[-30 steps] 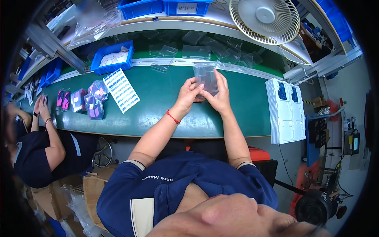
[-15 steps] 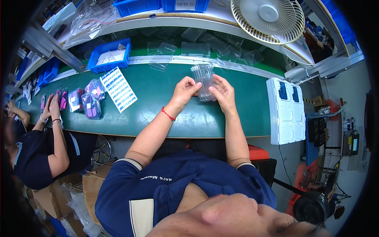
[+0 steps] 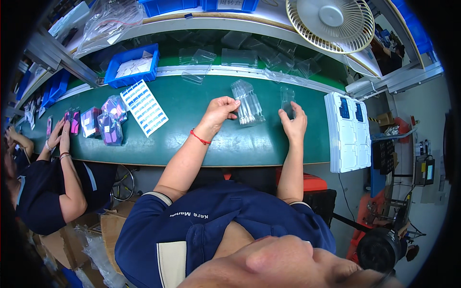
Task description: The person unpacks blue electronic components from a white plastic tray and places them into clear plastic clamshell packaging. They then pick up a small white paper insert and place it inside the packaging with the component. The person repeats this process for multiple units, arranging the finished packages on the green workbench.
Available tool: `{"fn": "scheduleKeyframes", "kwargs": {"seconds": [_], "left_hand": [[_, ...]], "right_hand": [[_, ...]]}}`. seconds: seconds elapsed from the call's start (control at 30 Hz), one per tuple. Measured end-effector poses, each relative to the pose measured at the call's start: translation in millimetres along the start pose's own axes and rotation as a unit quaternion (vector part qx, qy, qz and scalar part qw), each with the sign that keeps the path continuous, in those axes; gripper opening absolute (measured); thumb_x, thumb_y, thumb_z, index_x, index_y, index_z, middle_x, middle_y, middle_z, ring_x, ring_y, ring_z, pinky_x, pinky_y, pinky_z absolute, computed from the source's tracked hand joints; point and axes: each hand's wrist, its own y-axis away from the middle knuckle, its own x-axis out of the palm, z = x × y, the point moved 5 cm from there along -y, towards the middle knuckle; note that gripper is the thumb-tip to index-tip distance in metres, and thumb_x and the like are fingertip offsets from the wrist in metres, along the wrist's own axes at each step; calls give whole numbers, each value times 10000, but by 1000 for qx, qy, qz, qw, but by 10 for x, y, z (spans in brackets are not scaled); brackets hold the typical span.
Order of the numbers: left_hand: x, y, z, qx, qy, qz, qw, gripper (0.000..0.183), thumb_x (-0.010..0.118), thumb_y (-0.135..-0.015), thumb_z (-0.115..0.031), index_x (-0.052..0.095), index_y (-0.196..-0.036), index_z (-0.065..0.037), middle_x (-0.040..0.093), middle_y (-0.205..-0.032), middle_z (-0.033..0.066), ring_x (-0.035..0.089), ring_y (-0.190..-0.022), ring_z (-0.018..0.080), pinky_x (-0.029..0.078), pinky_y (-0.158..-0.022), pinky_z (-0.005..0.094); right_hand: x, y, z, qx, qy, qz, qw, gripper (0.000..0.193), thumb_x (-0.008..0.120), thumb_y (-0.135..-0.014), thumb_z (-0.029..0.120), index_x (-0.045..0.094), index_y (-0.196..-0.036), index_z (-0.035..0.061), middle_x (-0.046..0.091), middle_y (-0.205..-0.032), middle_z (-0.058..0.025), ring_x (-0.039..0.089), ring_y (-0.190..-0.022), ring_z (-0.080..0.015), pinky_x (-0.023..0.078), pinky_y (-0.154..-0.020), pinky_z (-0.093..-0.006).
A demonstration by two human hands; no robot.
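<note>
My left hand (image 3: 224, 109) pinches the left edge of a stack of clear plastic trays (image 3: 248, 103), which is tilted above the green bench. In my right hand (image 3: 294, 120) is one separate clear plastic tray (image 3: 287, 100), gripped near its lower end between thumb and fingers. A gap of bench shows between the two hands. To the left of my left hand lies a white sheet of blue labels (image 3: 144, 108). Past it are several bagged pink and purple packs (image 3: 111, 128).
A blue bin (image 3: 133, 66) with white papers stands at the back left. Loose clear plastic pieces (image 3: 238, 58) lie along the back. White moulded trays (image 3: 346, 134) are stacked at the right edge. A fan (image 3: 331, 19) sits on the shelf. A co-worker's hands (image 3: 60, 137) are at the far left.
My right hand has moved right, away from the stack, with a single clear tray in it. The left hand still holds the rest of the stack, now turned more face-up.
</note>
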Motion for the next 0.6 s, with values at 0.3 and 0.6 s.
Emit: {"fn": "scheduleKeyframes", "kwargs": {"seconds": [0.3, 0.6], "left_hand": [[-13, 17, -31, 29, -25, 14, 999, 117, 663, -885, -158, 628, -832, -59, 622, -781, 15, 574, -698, 98, 485, -621, 236], [-573, -10, -328, 127, -180, -226, 949, 150, 704, -845, -174, 625, -870, -49, 598, -756, 5, 540, -605, 81, 441, -511, 222]], "right_hand": [[578, 69, 687, 7, -247, 209, 946, 697, 811, -685, 392, 589, -1191, -32, 642, -1043, -193, 630, -827, -208, 521, -701, -321], [521, 27, 561, 109, -440, 229, 862, 570, 771, -755, 125, 526, -1238, -52, 624, -1045, -153, 618, -842, -142, 509, -653, -251]]}}
